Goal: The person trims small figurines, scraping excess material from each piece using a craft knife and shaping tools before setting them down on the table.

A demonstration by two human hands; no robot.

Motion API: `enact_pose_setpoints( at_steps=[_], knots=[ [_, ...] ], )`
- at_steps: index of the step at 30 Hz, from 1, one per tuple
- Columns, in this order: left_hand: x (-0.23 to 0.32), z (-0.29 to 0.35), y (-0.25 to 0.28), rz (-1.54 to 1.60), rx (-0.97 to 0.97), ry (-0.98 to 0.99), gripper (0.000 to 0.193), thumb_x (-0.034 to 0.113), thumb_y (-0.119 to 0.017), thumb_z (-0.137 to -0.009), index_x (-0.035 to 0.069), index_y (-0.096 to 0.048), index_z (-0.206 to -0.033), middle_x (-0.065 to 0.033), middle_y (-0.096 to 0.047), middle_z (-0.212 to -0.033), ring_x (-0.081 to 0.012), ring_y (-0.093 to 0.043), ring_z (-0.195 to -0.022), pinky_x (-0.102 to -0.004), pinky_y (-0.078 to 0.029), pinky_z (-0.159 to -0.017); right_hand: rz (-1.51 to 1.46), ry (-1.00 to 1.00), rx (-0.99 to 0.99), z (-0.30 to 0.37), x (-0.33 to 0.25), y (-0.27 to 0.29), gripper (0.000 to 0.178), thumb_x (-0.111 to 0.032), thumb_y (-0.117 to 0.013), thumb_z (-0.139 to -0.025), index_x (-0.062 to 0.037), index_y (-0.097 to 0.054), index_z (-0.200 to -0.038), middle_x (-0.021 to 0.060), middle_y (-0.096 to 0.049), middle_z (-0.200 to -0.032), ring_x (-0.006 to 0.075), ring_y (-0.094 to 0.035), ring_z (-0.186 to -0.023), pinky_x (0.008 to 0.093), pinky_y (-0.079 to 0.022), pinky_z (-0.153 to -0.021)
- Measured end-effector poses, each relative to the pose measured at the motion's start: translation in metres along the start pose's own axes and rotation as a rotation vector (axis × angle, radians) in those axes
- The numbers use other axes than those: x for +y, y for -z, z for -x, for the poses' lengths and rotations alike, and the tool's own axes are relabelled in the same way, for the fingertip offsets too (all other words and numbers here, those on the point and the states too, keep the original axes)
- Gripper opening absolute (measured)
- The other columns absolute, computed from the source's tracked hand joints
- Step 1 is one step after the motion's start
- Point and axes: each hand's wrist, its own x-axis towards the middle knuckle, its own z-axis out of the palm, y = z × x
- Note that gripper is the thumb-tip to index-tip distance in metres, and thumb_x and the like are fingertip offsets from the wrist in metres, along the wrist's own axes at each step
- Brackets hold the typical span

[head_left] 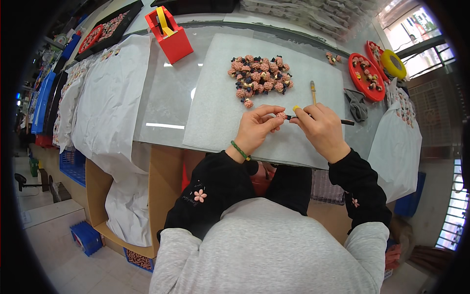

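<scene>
Grey and glossy, the surface is stretching out before you, with a foam sheet lying across it. Your left hand is pinching a pink piece between thumb and fingertips, above the foam sheet and between both hands. Your right hand is closing its fingers around a dark tool, whose tip is pointing at the piece; whether they are touching, you are hiding too much to tell.

With so little being gripped, a hard push could be popping the piece loose. A slipping tip could be scratching its bumps or jabbing your left fingertips. Just beyond, the pile is sitting near enough that a careless sweep could be scattering it, and your right knuckles could be rolling the yellow stick.

Your piece is looking rounded and knobbly, like a berry; the pile is mixing such pink clusters with navy and cream bits. White and matte, the foam sheet is looking soft. Farther right, a grey cloth is lying crumpled below a smooth, round red tray.
</scene>
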Motion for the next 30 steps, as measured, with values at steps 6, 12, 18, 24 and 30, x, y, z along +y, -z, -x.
enact_pose_setpoints(
  at_steps=[6, 12, 18, 24, 30],
  knots=[
    [0.0010, -0.0001, -0.0007, -0.007, -0.001, -0.007, 0.025, 0.003, -0.056, -0.080, -0.001, -0.055, -0.105, -0.0002, -0.056, -0.081, -0.0056, -0.050, -0.069, -0.0183, -0.041, -0.060, 0.017, 0.004, 0.001, 0.0008, -0.0001, -0.0006, 0.021, -0.020, -0.066, -0.067, -0.0069, -0.057, -0.081, 0.0007, -0.048, -0.064, 0.0159, -0.049, -0.061, 0.0283, -0.039, -0.051],
    [0.0004, -0.0004, 0.0001, 0.006, 0.004, 0.003, 0.025, 0.003, -0.056, -0.080, -0.002, -0.055, -0.105, -0.0008, -0.056, -0.080, -0.0057, -0.050, -0.068, -0.0184, -0.041, -0.060, 0.022, 0.013, -0.018, 0.0004, -0.0016, 0.0011, 0.023, -0.015, -0.070, -0.063, -0.0067, -0.057, -0.080, 0.0018, -0.051, -0.066, 0.0172, -0.050, -0.058, 0.0291, -0.039, -0.051],
    [0.0001, -0.0007, 0.0001, 0.013, 0.002, 0.010, 0.025, 0.003, -0.056, -0.080, -0.002, -0.055, -0.105, -0.0011, -0.057, -0.080, -0.0057, -0.050, -0.068, -0.0185, -0.041, -0.060, 0.022, 0.000, 0.017, 0.0016, -0.0031, 0.0009, 0.023, -0.016, -0.070, -0.064, -0.0069, -0.057, -0.080, 0.0014, -0.050, -0.065, 0.0167, -0.049, -0.058, 0.0287, -0.039, -0.050],
    [0.0000, -0.0002, 0.0003, -0.001, -0.005, 0.000, 0.025, 0.004, -0.056, -0.080, -0.001, -0.055, -0.104, -0.0007, -0.057, -0.081, -0.0055, -0.051, -0.069, -0.0183, -0.041, -0.060, 0.037, -0.014, 0.009, 0.0028, -0.0033, -0.0010, 0.024, -0.016, -0.069, -0.063, -0.0066, -0.058, -0.083, 0.0015, -0.050, -0.066, 0.0165, -0.049, -0.058, 0.0285, -0.039, -0.050],
    [0.0004, -0.0002, 0.0004, -0.006, -0.012, -0.005, 0.024, 0.004, -0.056, -0.080, -0.001, -0.056, -0.104, -0.0005, -0.057, -0.082, -0.0054, -0.051, -0.069, -0.0183, -0.041, -0.060, 0.014, -0.004, 0.000, 0.0021, -0.0031, -0.0006, 0.024, -0.014, -0.069, -0.064, -0.0058, -0.058, -0.084, 0.0019, -0.051, -0.066, 0.0171, -0.050, -0.059, 0.0286, -0.039, -0.051]
  ],
)
